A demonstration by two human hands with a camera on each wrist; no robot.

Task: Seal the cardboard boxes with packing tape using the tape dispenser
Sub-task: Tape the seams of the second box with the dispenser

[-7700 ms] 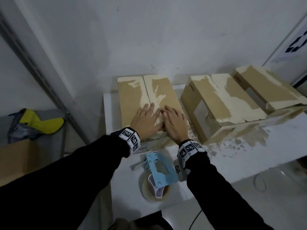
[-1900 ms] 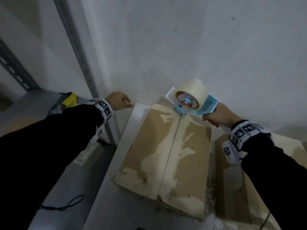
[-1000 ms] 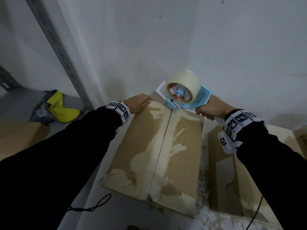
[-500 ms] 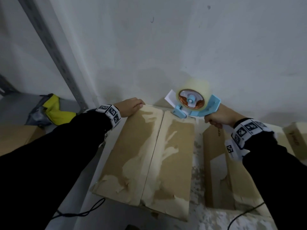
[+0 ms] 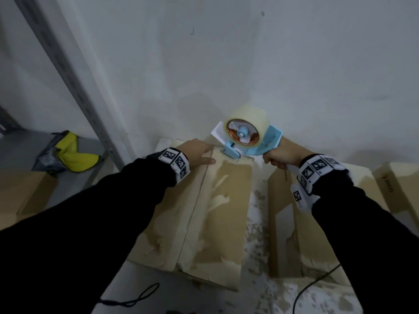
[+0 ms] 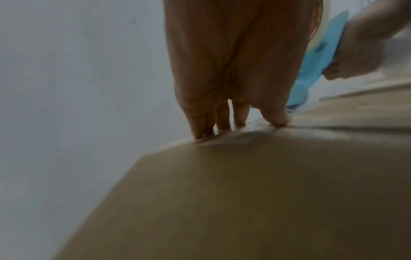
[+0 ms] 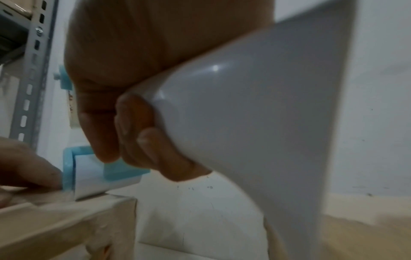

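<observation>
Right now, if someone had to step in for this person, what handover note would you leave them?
Left hand: flat, pressing the far end of the near box by its centre seam.
Right hand: gripping the handle of the tape dispenser, whose blue nose sits on the seam at the box's far edge.
Done: flaps closed, dispenser placed at the start of the seam.
Left: no tape shows along the seam yet; pull the dispenser toward you, cut, then seal the second box to the right.

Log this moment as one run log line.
right hand grips tape dispenser at box far edge | left hand presses flap | seam untaped
</observation>
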